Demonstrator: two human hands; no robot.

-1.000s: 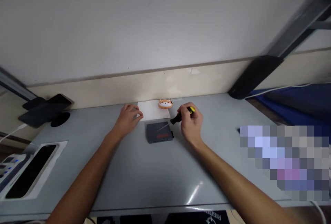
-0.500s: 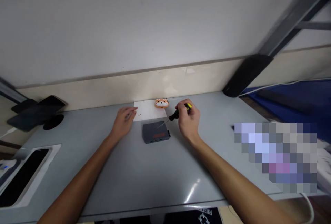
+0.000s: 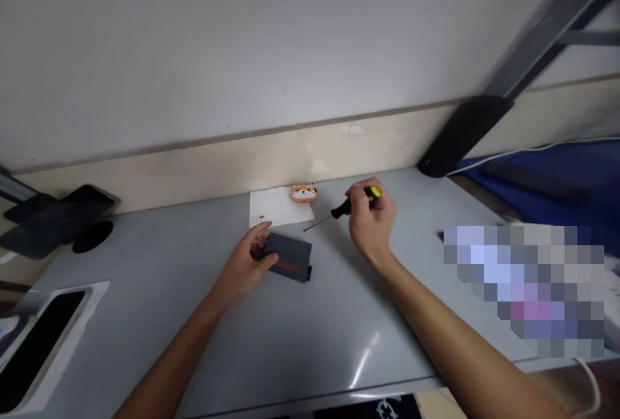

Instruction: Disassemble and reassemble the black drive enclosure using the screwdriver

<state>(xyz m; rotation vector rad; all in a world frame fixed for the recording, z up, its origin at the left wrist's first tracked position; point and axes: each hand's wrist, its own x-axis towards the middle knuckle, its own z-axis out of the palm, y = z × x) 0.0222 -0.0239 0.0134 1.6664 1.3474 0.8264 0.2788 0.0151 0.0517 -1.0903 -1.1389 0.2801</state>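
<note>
Though near paper [image 3: 279, 210] and orange dog-faced item [image 3: 303, 194], left grip [image 3: 247, 265] around dark box [image 3: 292, 252], right grip [image 3: 372, 224] around screwdriver [image 3: 341, 208]

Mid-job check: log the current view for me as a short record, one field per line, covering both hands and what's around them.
left hand: left hand at the dark box's left end, thumb on top
right hand: right hand holding a screwdriver by its black-and-yellow handle
screwdriver tip: appears just beyond the box's far edge
paper: white sheet behind the box, bearing small dark specks
case: orange animal-face case at the sheet's right side
unclear: whether the box is lifted
</note>
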